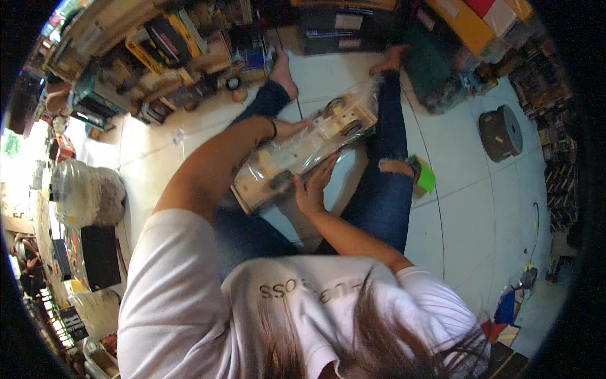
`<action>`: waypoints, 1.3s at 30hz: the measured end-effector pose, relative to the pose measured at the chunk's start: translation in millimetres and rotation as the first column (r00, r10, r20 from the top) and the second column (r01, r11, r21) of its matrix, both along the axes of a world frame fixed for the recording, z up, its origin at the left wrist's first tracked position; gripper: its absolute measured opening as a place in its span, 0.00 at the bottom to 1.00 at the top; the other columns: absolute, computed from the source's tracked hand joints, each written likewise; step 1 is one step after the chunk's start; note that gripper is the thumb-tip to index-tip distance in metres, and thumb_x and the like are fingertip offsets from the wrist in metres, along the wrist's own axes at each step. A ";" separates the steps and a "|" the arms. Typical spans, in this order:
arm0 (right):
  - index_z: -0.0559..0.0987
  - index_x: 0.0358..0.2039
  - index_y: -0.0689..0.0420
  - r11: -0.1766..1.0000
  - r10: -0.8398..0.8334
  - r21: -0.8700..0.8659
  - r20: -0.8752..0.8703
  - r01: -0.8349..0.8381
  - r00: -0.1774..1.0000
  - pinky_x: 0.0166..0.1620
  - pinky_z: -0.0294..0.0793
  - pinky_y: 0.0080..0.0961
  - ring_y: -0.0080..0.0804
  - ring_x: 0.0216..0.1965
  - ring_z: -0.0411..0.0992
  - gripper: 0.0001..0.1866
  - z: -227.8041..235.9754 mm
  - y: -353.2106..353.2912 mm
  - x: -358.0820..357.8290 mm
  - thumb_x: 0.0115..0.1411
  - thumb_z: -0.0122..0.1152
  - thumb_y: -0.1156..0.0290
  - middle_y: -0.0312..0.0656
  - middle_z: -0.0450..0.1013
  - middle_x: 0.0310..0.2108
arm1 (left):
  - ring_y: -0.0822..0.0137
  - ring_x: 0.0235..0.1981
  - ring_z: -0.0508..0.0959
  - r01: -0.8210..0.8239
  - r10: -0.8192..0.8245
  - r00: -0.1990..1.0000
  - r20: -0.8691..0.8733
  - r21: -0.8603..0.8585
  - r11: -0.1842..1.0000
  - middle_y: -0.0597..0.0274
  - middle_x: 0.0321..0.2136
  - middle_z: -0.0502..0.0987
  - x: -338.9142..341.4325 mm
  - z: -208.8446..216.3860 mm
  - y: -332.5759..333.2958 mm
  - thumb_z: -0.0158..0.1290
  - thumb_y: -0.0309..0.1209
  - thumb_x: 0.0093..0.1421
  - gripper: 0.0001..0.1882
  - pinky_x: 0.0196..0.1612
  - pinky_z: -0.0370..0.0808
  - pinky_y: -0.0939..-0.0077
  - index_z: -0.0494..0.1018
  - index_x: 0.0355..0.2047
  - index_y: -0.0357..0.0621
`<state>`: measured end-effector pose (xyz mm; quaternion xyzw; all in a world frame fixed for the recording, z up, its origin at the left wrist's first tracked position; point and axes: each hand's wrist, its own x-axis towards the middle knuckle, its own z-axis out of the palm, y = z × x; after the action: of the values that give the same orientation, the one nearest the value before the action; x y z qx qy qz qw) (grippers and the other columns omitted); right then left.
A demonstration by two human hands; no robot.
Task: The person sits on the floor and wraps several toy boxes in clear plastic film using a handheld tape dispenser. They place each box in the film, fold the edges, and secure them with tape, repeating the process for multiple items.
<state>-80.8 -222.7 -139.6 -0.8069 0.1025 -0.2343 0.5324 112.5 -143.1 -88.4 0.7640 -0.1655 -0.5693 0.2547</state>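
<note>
A pale wooden toy truck [284, 155] with dark wheels, wrapped in clear shiny plastic, is held aslant between my legs. Its far right end points toward my right foot. My left hand [291, 129] grips it along the far left side, its fingers partly hidden by the plastic. From the near right side my right hand [314, 189] presses against the wrapped truck, thumb and fingers along its edge. The plastic reflects light, so details of the truck are blurred.
I sit on a white tiled floor [467, 218]. A bright green item [425, 175] lies beside my right knee. A dark round spool [501, 133] stands farther right. Clear plastic-wrapped goods [88, 192] stand at left. Crowded shelves [183, 54] line the far left, with dark boxes [344, 28] ahead.
</note>
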 end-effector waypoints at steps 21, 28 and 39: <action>0.61 0.61 0.58 0.596 0.304 0.769 0.051 -0.232 0.951 0.51 0.72 0.36 0.40 0.51 0.71 0.38 179.1 -138.5 28.0 0.62 0.44 0.40 0.51 0.65 0.56 | 0.53 0.68 0.43 -0.298 0.523 0.850 0.069 -0.755 0.584 0.33 0.65 0.41 -237.3 142.5 29.4 0.42 0.52 0.63 0.49 0.67 0.43 0.72 0.33 0.62 0.19; 0.81 0.37 0.59 0.698 0.451 -0.603 -0.050 -0.387 0.891 0.44 0.74 0.28 0.36 0.36 0.78 0.17 358.6 -110.1 62.9 0.56 0.62 0.58 0.45 0.79 0.31 | 0.49 0.67 0.50 -0.157 0.703 0.687 0.184 -0.907 0.391 0.33 0.64 0.45 -243.5 142.6 41.7 0.50 0.42 0.62 0.46 0.66 0.47 0.67 0.35 0.64 0.24; 0.68 0.57 0.58 0.681 0.698 -0.063 -0.246 -0.730 0.672 0.55 0.66 0.28 0.32 0.53 0.67 0.37 259.3 -131.6 21.7 0.51 0.68 0.52 0.47 0.69 0.52 | 0.62 0.29 0.80 0.226 0.602 0.436 0.669 -0.729 0.646 0.54 0.44 0.77 -124.4 235.6 -13.7 0.59 0.36 0.55 0.18 0.35 0.76 0.70 0.77 0.39 0.31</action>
<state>-59.1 -354.3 119.7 -0.8408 -0.1871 0.0691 0.5033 -11.9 -156.8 147.2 0.7825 -0.3871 0.0676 0.4831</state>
